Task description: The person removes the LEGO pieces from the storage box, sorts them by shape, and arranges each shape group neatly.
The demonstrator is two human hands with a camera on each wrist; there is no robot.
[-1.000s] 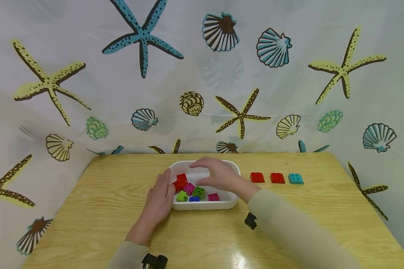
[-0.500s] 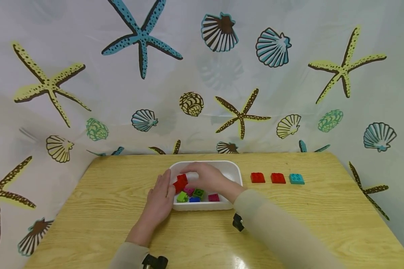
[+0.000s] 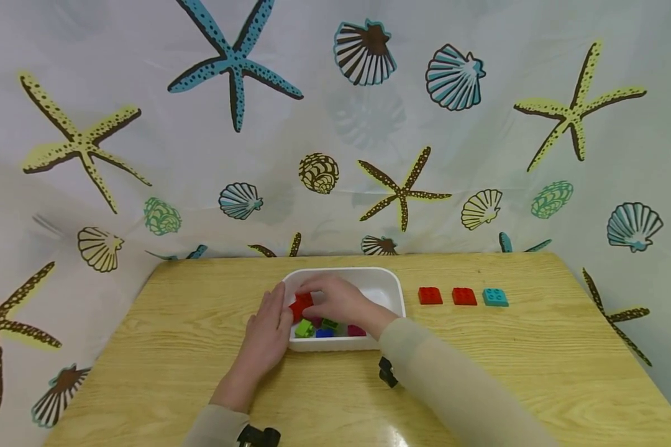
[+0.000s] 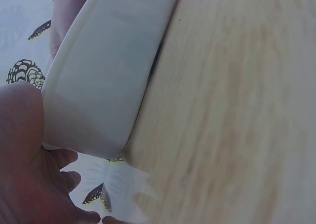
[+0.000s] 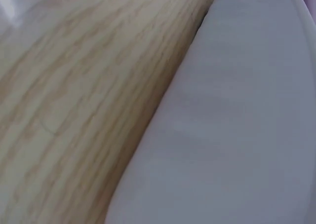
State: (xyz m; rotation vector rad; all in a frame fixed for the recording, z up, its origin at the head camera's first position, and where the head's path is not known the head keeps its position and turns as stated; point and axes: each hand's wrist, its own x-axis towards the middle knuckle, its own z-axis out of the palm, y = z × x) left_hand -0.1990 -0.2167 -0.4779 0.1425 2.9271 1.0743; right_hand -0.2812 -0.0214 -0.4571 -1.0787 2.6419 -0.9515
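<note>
A white tray [image 3: 391, 298] holds several toy building bricks. My left hand [image 3: 265, 329] rests against its left side, fingers extended along the outside and the thumb at the rim. In the left wrist view, that hand [image 4: 24, 160] is at the white wall. Inside the tray, my right hand [image 3: 341, 301] reaches to the left end, thumb and fingers curved on either side of a red brick [image 3: 304, 299]; I cannot tell whether they grip it. Lime [image 3: 304, 329], blue [image 3: 324, 333] and magenta [image 3: 356, 331] bricks lie near the front wall. The right hand covers others partly.
To the right of the tray, two red bricks [image 3: 430, 295] and a turquoise brick [image 3: 495, 297] stand in a row on the wooden table [image 3: 481, 360]. A curtain [image 3: 313, 124] with starfish and shells hangs behind the table.
My right hand has moved left and slightly down inside the tray, from over the middle to the red bricks. My left hand stays at the tray's side.
</note>
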